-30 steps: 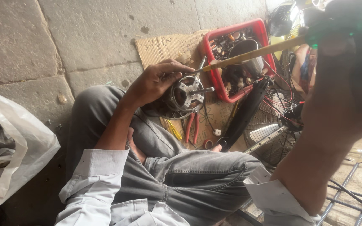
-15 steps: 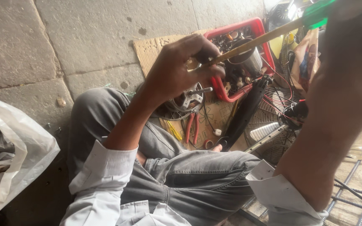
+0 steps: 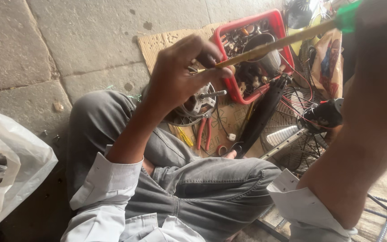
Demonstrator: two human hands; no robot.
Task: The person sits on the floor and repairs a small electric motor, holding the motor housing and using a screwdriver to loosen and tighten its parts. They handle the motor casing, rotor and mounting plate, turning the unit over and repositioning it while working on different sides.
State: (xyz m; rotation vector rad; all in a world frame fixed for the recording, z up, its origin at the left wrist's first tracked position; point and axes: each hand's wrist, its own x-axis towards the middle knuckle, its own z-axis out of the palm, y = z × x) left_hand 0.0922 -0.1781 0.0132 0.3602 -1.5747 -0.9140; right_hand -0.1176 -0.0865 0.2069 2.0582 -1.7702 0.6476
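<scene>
While the left hand (image 3: 180, 78) pinches its tip between pressed fingers (image 3: 202, 49), the long yellowish screwdriver shaft (image 3: 269, 45) with a green handle (image 3: 348, 15) slants up rightward. Whether the right hand's fingers are closed, I cannot tell. Just below the left fingers sits a round silver fan motor (image 3: 198, 105).

Hidden and cut off

Right hand out of frame past the top edge; left hand (image 3: 180, 74) covers the screwdriver (image 3: 274, 45) tip and part of the motor (image 3: 200, 101); red tray (image 3: 276, 27) contents too small to tell.
</scene>
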